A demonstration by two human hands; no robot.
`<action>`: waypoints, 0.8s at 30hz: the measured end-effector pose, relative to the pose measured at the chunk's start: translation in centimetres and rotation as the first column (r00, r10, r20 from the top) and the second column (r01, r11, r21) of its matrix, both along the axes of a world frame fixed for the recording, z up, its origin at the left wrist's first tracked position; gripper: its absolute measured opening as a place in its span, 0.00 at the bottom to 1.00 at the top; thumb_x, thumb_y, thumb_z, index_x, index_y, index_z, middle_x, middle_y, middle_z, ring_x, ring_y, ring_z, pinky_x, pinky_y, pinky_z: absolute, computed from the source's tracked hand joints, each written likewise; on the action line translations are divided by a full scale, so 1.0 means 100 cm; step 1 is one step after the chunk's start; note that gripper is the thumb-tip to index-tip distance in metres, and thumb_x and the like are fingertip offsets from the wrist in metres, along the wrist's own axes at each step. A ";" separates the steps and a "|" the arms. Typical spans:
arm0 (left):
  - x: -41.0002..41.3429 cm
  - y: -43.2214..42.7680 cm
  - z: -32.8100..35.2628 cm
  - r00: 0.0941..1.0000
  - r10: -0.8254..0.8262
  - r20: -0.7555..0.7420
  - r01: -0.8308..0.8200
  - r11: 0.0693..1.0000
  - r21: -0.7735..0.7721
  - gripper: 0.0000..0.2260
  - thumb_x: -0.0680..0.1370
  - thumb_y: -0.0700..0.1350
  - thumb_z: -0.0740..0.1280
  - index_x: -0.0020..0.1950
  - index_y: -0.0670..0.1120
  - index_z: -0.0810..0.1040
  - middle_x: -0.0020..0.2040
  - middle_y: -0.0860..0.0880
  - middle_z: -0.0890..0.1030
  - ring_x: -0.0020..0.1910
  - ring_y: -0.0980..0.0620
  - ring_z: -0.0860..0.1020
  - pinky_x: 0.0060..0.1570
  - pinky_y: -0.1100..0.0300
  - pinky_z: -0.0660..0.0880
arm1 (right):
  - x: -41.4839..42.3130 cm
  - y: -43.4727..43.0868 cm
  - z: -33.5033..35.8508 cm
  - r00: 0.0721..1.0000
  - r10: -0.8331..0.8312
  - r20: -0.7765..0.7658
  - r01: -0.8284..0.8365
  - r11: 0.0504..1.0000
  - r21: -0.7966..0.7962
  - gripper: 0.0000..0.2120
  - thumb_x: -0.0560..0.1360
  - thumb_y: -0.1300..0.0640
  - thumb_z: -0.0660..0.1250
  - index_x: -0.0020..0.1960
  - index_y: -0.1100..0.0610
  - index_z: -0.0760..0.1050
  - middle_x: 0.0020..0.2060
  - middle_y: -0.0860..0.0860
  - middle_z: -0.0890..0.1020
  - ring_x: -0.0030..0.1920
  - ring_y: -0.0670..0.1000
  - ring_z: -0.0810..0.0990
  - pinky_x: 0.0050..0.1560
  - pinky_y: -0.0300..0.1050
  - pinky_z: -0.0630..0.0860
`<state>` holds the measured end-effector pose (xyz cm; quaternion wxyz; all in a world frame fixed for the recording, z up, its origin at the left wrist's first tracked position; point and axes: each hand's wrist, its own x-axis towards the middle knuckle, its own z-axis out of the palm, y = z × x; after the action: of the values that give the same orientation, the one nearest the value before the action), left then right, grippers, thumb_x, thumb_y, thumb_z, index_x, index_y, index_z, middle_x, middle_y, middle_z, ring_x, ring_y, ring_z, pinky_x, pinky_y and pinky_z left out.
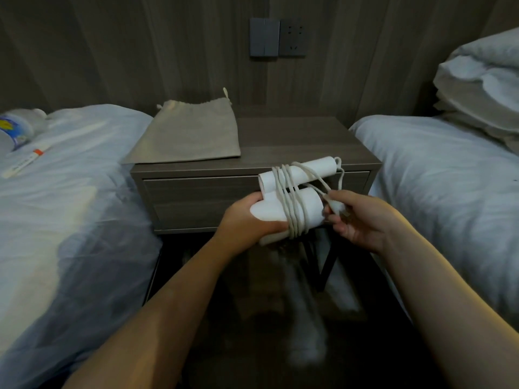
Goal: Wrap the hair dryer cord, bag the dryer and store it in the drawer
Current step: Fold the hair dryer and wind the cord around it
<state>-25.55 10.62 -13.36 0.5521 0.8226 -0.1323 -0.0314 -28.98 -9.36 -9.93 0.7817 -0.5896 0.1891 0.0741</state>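
A white folded hair dryer (304,207) hovers in front of the nightstand, with its white cord (289,197) wound around it in several turns. My left hand (250,220) grips the dryer's left end from below. My right hand (362,220) pinches the cord's plug end (338,209) just right of the dryer. A beige drawstring bag (191,133) lies flat on the left half of the nightstand top (303,138). The drawer (202,189) below the top is closed.
Beds with white sheets flank the nightstand, left bed (70,206) and right bed (449,192). A plastic bottle (14,130) and a thin orange-tipped stick (25,161) lie on the left bed. Pillows (483,88) are stacked at right. A wall switch and socket (278,37) sit above.
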 end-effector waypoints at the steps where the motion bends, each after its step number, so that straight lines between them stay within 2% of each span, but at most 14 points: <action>1: -0.001 -0.001 0.000 0.999 0.020 0.039 -0.022 0.999 0.039 0.26 0.65 0.48 0.78 0.61 0.51 0.75 0.47 0.59 0.75 0.48 0.60 0.74 0.46 0.70 0.69 | -0.002 0.003 0.001 1.000 -0.008 0.011 0.009 0.999 -0.048 0.05 0.75 0.59 0.64 0.44 0.61 0.76 0.30 0.55 0.76 0.20 0.46 0.71 0.19 0.35 0.68; 4: -0.006 -0.005 -0.002 0.990 0.061 0.125 -0.075 0.991 0.114 0.30 0.60 0.56 0.75 0.61 0.53 0.76 0.52 0.54 0.77 0.53 0.54 0.75 0.54 0.60 0.70 | -0.008 0.017 0.001 0.994 -0.037 0.106 0.062 0.968 -0.242 0.08 0.76 0.60 0.63 0.42 0.64 0.77 0.30 0.56 0.76 0.23 0.48 0.72 0.21 0.37 0.69; 7: -0.004 -0.008 -0.008 0.977 0.079 0.200 -0.139 0.942 0.305 0.31 0.62 0.59 0.75 0.63 0.55 0.73 0.56 0.49 0.75 0.55 0.49 0.75 0.53 0.57 0.70 | -0.013 0.034 -0.002 0.979 0.011 0.204 0.078 0.903 -0.423 0.09 0.77 0.59 0.62 0.49 0.64 0.78 0.26 0.55 0.78 0.24 0.50 0.76 0.25 0.41 0.74; 8: -0.003 -0.007 -0.010 0.976 0.086 0.198 -0.146 0.940 0.310 0.31 0.62 0.58 0.75 0.63 0.56 0.72 0.56 0.49 0.75 0.55 0.48 0.75 0.52 0.57 0.71 | -0.014 0.038 -0.002 0.979 0.041 0.202 0.060 0.879 -0.473 0.08 0.76 0.59 0.63 0.52 0.62 0.77 0.26 0.55 0.79 0.26 0.51 0.78 0.27 0.42 0.75; 11: -0.002 -0.004 -0.010 0.992 0.119 0.049 -0.124 0.985 0.123 0.30 0.60 0.56 0.77 0.61 0.55 0.75 0.56 0.51 0.79 0.55 0.50 0.76 0.56 0.54 0.74 | -0.014 0.039 -0.003 0.979 0.112 0.170 -0.008 0.856 -0.517 0.10 0.75 0.60 0.66 0.55 0.59 0.75 0.31 0.56 0.81 0.26 0.50 0.79 0.28 0.43 0.77; 13: 0.000 -0.002 -0.008 0.995 0.100 -0.021 -0.099 0.994 0.037 0.27 0.63 0.49 0.78 0.60 0.51 0.76 0.53 0.52 0.79 0.54 0.53 0.77 0.53 0.59 0.74 | -0.012 0.032 -0.003 0.970 0.165 0.181 -0.039 0.834 -0.550 0.12 0.75 0.60 0.66 0.57 0.59 0.76 0.33 0.55 0.81 0.28 0.50 0.80 0.30 0.44 0.77; 15: 0.002 0.001 -0.005 0.995 0.082 -0.050 -0.082 0.997 0.013 0.25 0.65 0.46 0.77 0.60 0.50 0.76 0.50 0.55 0.77 0.51 0.56 0.75 0.46 0.66 0.70 | -0.010 0.026 -0.004 0.953 0.239 0.185 -0.060 0.749 -0.660 0.12 0.75 0.60 0.65 0.59 0.56 0.76 0.35 0.54 0.81 0.30 0.50 0.80 0.34 0.45 0.79; 17: 0.003 0.001 -0.005 0.995 0.081 -0.063 -0.080 0.997 0.009 0.24 0.65 0.45 0.77 0.59 0.50 0.76 0.48 0.56 0.76 0.49 0.56 0.75 0.46 0.66 0.70 | -0.010 0.023 -0.004 0.930 0.327 0.169 -0.073 0.614 -0.786 0.14 0.76 0.60 0.64 0.61 0.53 0.75 0.36 0.53 0.79 0.32 0.48 0.79 0.34 0.39 0.78; 18: 0.004 0.001 -0.005 0.994 0.082 -0.065 -0.082 0.997 0.008 0.23 0.65 0.45 0.77 0.59 0.50 0.77 0.47 0.55 0.76 0.50 0.55 0.75 0.48 0.64 0.70 | -0.009 0.023 -0.005 0.920 0.353 0.168 -0.073 0.578 -0.813 0.16 0.76 0.60 0.64 0.63 0.53 0.75 0.37 0.53 0.79 0.33 0.48 0.78 0.34 0.36 0.78; 21: 0.005 0.002 -0.005 0.995 0.068 -0.069 -0.067 0.998 0.009 0.22 0.65 0.45 0.77 0.58 0.51 0.76 0.48 0.55 0.77 0.48 0.56 0.75 0.46 0.64 0.72 | -0.010 0.022 -0.007 0.919 0.345 0.193 -0.044 0.573 -0.818 0.19 0.74 0.60 0.68 0.63 0.52 0.74 0.37 0.50 0.78 0.34 0.46 0.77 0.37 0.34 0.75; 22: 0.005 0.003 -0.004 0.996 0.050 -0.070 -0.050 0.999 0.007 0.22 0.65 0.45 0.77 0.57 0.52 0.76 0.48 0.56 0.77 0.47 0.59 0.75 0.43 0.66 0.71 | -0.009 0.021 -0.008 0.921 0.340 0.192 -0.012 0.517 -0.856 0.20 0.72 0.59 0.70 0.64 0.52 0.73 0.39 0.49 0.78 0.36 0.46 0.77 0.40 0.34 0.72; 24: 0.007 0.006 -0.001 0.998 0.012 -0.063 -0.010 0.999 0.030 0.21 0.65 0.46 0.77 0.55 0.56 0.75 0.45 0.59 0.76 0.44 0.63 0.74 0.36 0.72 0.69 | -0.009 0.021 -0.007 0.924 0.342 0.172 0.048 0.343 -0.938 0.26 0.68 0.57 0.73 0.65 0.51 0.71 0.46 0.49 0.73 0.44 0.47 0.75 0.47 0.36 0.70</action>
<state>-24.86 11.26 -13.44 0.5438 0.8301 -0.1097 -0.0565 -29.83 -7.28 -10.60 0.3184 -0.9448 0.0046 -0.0772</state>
